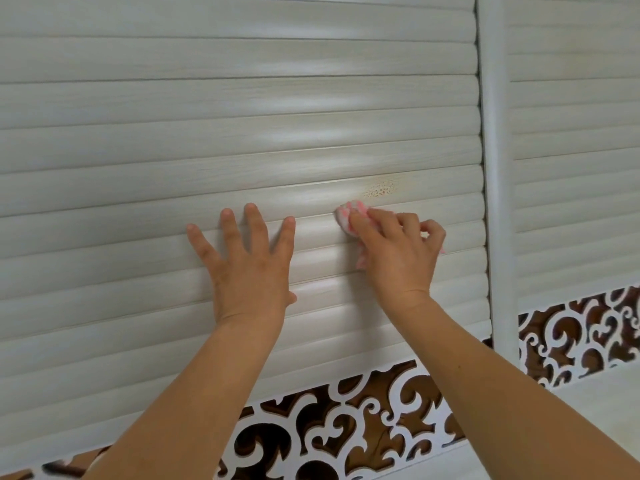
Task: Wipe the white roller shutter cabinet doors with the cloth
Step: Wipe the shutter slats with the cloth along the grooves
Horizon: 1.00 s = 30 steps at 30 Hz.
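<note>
Near the shutter door's right edge, the right hand [398, 251] pinches a pink-and-white cloth [348, 216] against a slat, just below a speckled stain [380, 190]. The left hand [247, 258] presses the white roller shutter door [173, 133] flat, fingers spread.

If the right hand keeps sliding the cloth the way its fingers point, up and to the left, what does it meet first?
Probably only more slats. The right hand presses the cloth on the shutter door; the speckled stain sits up and right, likely off that line. The left hand lies lower left, apparently clear too.
</note>
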{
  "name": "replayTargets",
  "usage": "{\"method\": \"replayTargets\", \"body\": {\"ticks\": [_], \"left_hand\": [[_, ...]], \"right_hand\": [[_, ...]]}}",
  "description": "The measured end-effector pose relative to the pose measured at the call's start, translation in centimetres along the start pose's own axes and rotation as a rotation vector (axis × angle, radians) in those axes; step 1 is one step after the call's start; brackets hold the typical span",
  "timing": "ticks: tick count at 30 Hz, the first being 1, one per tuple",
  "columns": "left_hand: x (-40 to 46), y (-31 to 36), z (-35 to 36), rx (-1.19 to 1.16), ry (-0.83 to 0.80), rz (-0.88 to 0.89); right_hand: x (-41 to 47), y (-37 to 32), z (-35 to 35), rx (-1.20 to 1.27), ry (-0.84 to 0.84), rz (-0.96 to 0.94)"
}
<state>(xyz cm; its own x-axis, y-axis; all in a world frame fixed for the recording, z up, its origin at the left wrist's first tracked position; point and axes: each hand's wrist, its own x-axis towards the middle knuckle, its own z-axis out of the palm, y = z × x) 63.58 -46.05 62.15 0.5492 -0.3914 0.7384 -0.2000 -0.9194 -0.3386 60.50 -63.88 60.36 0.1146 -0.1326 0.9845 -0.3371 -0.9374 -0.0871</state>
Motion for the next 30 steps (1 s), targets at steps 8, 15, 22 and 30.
{"method": "replayTargets", "body": {"ticks": [8, 15, 22, 30], "left_hand": [[-0.1, -0.1, -0.2, 0.011, -0.023, 0.010], [0.0, -0.2, -0.1, -0.021, -0.023, 0.007], [0.0, -0.2, -0.1, -0.037, -0.001, 0.011], [0.0, -0.2, 0.1, -0.040, 0.011, 0.011]], "right_hand": [[1.4, 4.2, -0.3, 0.033, -0.114, 0.503], [3.7, 2.2, -1.1, 0.107, -0.114, 0.588], [3.0, -2.2, -0.3, 0.125, -0.072, 0.431], [3.0, -5.7, -1.1, 0.262, -0.181, 0.338]]}}
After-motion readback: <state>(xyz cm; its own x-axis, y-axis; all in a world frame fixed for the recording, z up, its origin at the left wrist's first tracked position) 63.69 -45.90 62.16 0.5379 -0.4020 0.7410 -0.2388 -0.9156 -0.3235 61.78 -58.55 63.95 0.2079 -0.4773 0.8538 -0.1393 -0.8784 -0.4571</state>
